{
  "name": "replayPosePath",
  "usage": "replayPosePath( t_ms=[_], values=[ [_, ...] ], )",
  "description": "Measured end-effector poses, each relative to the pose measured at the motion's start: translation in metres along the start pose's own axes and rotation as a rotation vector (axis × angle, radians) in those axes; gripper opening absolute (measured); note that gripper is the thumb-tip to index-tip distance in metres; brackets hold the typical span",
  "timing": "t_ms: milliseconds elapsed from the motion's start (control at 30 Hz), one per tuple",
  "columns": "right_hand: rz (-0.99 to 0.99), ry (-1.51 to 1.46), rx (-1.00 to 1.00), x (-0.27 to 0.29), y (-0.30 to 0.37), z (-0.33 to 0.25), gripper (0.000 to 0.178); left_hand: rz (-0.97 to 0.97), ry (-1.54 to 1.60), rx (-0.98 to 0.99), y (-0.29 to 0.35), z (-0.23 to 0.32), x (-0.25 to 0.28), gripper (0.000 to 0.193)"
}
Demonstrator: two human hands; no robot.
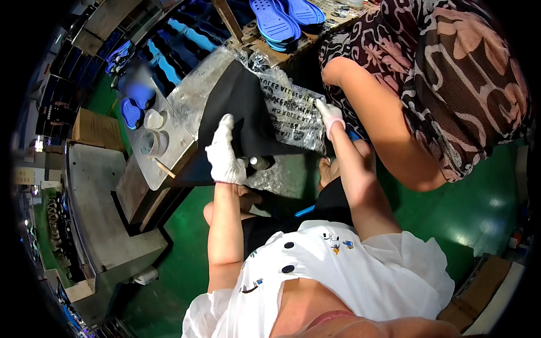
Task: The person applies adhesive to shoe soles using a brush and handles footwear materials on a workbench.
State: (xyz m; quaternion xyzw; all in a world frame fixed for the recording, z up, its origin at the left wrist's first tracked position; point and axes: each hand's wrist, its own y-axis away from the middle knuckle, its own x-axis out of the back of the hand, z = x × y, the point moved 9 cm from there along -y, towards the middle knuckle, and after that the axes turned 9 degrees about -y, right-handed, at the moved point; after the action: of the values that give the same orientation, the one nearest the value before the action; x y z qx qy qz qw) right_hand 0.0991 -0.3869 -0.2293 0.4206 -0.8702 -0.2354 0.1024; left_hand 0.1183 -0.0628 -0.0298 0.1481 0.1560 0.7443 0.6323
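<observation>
A limp black sheet point(231, 101) spreads over the near edge of the metal-topped bench, curved and raised in its middle. My left hand point(226, 155), in a white glove, is closed on its near edge, one digit stretched over the top; its other fingers are partly hidden. Beside that hand shows the end of a small silvery cylinder point(259, 163). A crinkled clear plastic sheet point(290, 110) with dark print adjoins the black sheet on the right. My right hand point(331, 117), gloved too, pinches its right edge.
Two small cups, one whitish point(154, 119) and one clear point(153, 143), stand on the bench point(177, 132) near a thin stick point(164, 168). Blue shoe soles point(275, 25) are stacked at the back. Close on my right sits a person in a patterned dress point(462, 73).
</observation>
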Motion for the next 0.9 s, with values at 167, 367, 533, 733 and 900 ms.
replayPosePath(
  t_ms=[167, 367, 533, 733, 900],
  values=[
    [-0.185, -0.531, -0.044, -0.034, 0.103, -0.001, 0.057, -0.374, -0.192, -0.256, 0.026, -0.068, -0.009, 0.064],
    [-0.154, 0.027, 0.283, -0.051, 0.142, 0.017, 0.039, -0.289, -0.247, -0.092, 0.029, -0.091, -0.054, 0.054],
    [0.086, -0.442, -0.134, -0.060, 0.156, 0.049, 0.032, 0.267, -0.303, -0.015, 0.020, -0.108, -0.003, 0.064],
    [0.201, 0.171, 0.136, -0.022, 0.086, 0.037, 0.034, 0.240, 0.335, 0.285, 0.031, -0.088, -0.019, 0.048],
    [0.068, 0.282, 0.235, -0.002, 0.027, 0.019, 0.034, -0.013, 0.462, 0.163, 0.012, -0.102, -0.046, 0.041]
  ],
)
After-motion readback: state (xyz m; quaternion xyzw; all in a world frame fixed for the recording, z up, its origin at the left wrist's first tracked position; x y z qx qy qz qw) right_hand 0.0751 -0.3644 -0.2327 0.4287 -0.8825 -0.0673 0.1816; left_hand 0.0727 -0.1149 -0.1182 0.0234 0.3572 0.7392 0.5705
